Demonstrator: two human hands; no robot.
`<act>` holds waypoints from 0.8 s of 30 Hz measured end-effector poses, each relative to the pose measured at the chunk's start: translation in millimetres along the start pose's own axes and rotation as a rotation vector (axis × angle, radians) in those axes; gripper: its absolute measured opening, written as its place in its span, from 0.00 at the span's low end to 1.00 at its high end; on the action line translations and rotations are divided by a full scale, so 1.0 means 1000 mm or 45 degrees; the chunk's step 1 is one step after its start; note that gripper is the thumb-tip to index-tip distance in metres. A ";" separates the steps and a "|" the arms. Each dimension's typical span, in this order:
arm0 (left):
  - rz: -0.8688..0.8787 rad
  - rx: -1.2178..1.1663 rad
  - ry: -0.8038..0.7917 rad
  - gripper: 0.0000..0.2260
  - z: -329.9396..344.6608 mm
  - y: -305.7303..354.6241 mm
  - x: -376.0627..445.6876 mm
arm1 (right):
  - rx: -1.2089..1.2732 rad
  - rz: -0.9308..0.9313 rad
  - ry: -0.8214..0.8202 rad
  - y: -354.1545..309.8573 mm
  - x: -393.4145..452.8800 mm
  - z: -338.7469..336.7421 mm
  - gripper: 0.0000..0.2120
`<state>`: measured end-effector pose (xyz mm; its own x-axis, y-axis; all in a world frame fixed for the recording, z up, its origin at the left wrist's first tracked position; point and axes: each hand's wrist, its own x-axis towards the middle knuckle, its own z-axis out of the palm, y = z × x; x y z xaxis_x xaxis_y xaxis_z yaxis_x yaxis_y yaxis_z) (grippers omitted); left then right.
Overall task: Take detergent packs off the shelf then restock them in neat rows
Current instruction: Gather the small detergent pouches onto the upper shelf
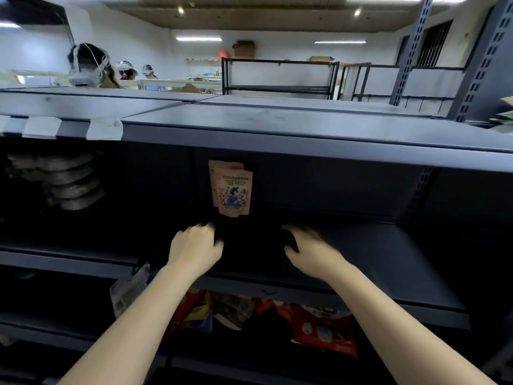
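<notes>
Two pink detergent packs [232,190] stand upright, one overlapping the other, at the back of the middle shelf [388,254]; the deck around them is otherwise bare. Left hand [195,245] and right hand [311,250] reach in just short of them, fingers loosely spread, blurred, holding nothing visible. Red packs [322,332] lie jumbled on the tier below. Judged: restocking barely begun, or removal nearly finished; rows not yet formed.
</notes>
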<state>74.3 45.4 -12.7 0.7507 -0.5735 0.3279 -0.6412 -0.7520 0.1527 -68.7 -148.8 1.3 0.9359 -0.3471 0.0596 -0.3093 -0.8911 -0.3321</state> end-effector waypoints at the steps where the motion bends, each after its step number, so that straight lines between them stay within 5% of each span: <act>1: -0.005 -0.017 0.011 0.14 0.003 -0.003 0.003 | -0.012 0.001 -0.004 -0.001 0.007 0.002 0.26; 14: -0.228 -0.467 -0.173 0.16 0.053 -0.055 0.096 | 0.105 0.131 0.038 -0.014 0.104 0.042 0.28; 24: -0.227 -0.418 -0.165 0.17 0.088 -0.081 0.182 | 0.110 0.124 0.061 -0.020 0.178 0.058 0.30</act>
<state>276.9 -27.0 -46.8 0.8553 -0.4953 0.1518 -0.4998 -0.7117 0.4936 114.0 -175.2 -36.4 0.8923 -0.4463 0.0672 -0.3809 -0.8245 -0.4185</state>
